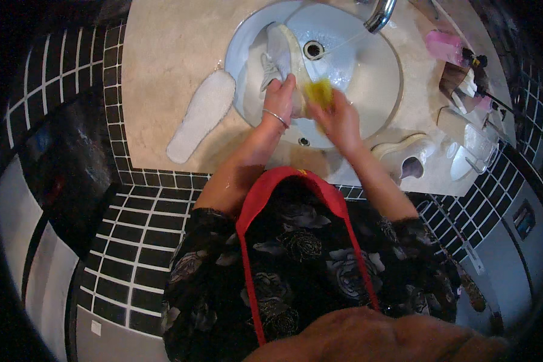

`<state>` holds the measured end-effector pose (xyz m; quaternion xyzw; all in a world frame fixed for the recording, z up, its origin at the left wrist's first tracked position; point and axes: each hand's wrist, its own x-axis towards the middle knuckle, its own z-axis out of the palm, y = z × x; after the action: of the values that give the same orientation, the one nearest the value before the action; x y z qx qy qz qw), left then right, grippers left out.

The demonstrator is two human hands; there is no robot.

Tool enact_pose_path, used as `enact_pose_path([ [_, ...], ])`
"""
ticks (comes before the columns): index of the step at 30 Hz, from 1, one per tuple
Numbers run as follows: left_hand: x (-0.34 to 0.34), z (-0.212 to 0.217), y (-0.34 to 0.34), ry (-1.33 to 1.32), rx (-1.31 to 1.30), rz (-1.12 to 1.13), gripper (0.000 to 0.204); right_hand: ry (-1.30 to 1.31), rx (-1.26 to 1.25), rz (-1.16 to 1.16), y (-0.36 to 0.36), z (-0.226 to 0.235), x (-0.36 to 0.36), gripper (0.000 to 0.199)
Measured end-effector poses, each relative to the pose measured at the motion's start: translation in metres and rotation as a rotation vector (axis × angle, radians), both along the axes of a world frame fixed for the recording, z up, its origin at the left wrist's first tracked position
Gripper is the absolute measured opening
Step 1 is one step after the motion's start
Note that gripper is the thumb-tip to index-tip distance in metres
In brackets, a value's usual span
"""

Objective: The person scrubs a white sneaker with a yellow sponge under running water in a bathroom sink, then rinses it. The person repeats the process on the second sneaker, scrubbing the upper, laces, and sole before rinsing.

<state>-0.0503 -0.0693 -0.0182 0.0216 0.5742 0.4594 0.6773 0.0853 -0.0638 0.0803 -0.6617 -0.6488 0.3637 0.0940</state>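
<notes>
A pale grey lace-up shoe (278,51) lies tilted on its side over the left part of the sink (385,90), its light sole facing right. My left hand (281,99) grips it at the near end, fingers wrapped round it and partly hidden. In my right hand (339,119) is a yellow scrubbing brush or sponge (319,92), held against or close beside the sole. That hand is slightly blurred, and the exact kind of scrubber cannot be made out. A thin stream of water runs from the faucet (381,15) into the basin.
A white insole (201,116) lies on the beige counter (163,54), left of the sink. Right of it stands a second pale shoe (406,158), near a white plastic container (463,134) and a pink bottle (445,45). The drain (314,50) shows in the basin.
</notes>
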Motion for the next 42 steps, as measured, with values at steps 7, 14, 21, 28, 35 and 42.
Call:
enact_pose_path([
  [7, 0.003, -0.008, 0.0, -0.014, 0.035, -0.017, 0.028, -0.164, 0.075, 0.11, 0.04, -0.037, -0.007, 0.052],
  [14, -0.003, -0.003, 0.001, 0.009, -0.01, -0.023, 0.032, 0.006, 0.073, 0.003, 0.037, -0.032, -0.005, 0.052],
  [21, 0.002, -0.005, 0.002, 0.225, -0.051, -0.109, 0.046, -0.158, 0.065, 0.111, 0.05, -0.049, -0.013, 0.055],
  [28, -0.006, 0.002, -0.007, 0.333, -0.041, -0.307, 0.038, -0.007, 0.267, 0.028, 0.099, -0.101, -0.027, 0.044],
  [35, 0.001, 0.01, -0.01, 0.495, 0.136, -0.644, 0.047, -0.003, -0.008, -0.116, 0.06, -0.068, 0.016, 0.045],
  [42, -0.006, -0.002, -0.012, 0.696, 0.183, -0.7, 0.05, -0.272, 0.103, -0.052, 0.09, -0.073, -0.002, 0.051],
])
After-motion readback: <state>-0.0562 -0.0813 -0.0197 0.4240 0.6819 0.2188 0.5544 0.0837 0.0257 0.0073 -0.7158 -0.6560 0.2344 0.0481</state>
